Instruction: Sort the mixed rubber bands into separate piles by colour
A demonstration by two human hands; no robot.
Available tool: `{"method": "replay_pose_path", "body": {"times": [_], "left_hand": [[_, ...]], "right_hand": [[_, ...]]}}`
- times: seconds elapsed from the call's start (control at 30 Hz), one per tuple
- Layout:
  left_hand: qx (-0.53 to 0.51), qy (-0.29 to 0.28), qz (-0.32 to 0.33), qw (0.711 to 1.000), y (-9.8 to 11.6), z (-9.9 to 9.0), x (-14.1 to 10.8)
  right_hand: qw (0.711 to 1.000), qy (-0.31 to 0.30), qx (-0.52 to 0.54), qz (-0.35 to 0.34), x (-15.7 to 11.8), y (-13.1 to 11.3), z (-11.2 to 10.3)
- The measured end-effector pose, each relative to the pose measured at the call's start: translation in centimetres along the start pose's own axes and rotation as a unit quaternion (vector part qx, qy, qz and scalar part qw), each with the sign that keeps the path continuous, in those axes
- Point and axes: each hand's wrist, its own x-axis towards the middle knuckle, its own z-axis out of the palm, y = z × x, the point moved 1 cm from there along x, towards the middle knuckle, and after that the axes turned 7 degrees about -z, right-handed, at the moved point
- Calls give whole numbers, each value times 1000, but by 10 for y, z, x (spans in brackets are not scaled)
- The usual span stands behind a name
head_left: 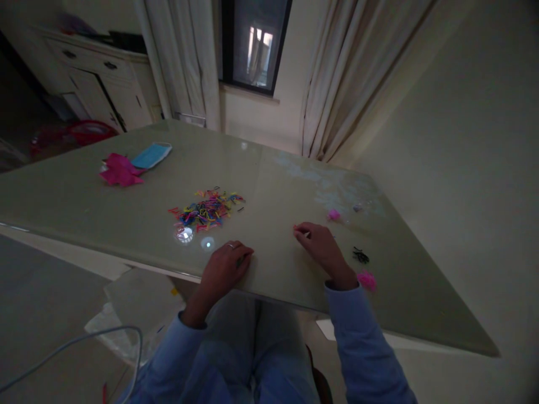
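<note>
My right hand (318, 244) is above the table, thumb and forefinger pinched together with a tiny pinkish-red piece (295, 227) showing at the tips. Near the front edge rests my left hand (225, 266), a ring on one finger; its fingers are curled together, and whatever they hold is hidden. Beyond it spreads a loose pile of small thin multicoloured pieces (206, 210), too small to name exactly. To the right of my right hand lie a small heap of black pieces (361, 255) and a heap of bright pink ones (366, 280).
The glossy table (269, 185) carries a crumpled pink wrapper (121, 170) and a blue face mask (152, 155) at the left. Toward the right back are a small pink clump (333, 215) and a tiny dark item (357, 207). A cable (84, 339) curves at lower left.
</note>
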Motion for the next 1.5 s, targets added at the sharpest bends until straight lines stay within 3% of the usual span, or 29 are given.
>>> {"method": "replay_pose_path", "body": {"times": [0.17,0.27,0.47,0.63,0.83,1.17,1.33,1.5], "left_hand": [[-12,0,-14,1000,1,0,-1],[-46,7,-26,999,-1,0,-2],[-160,82,-73,981,-13,-15,0],[-24,138,-144,980,-39,-42,11],[165,69,-179,968,-57,-66,29],[253,-57,-170,951,-47,-67,51],[256,-61,-143,954,-55,-65,60],[130,10,-127,983,-52,-69,53]], "right_hand": [[990,-44,99,-94,-33,-28,40],[985,-24,125,-112,-45,-30,57],[978,41,173,-111,-55,-21,65],[975,41,189,-114,-56,-20,65],[974,41,190,-115,-56,-19,67],[970,52,198,-128,-56,-19,67],[973,51,187,-128,-57,-19,67],[972,50,192,-127,-58,-19,68]]}}
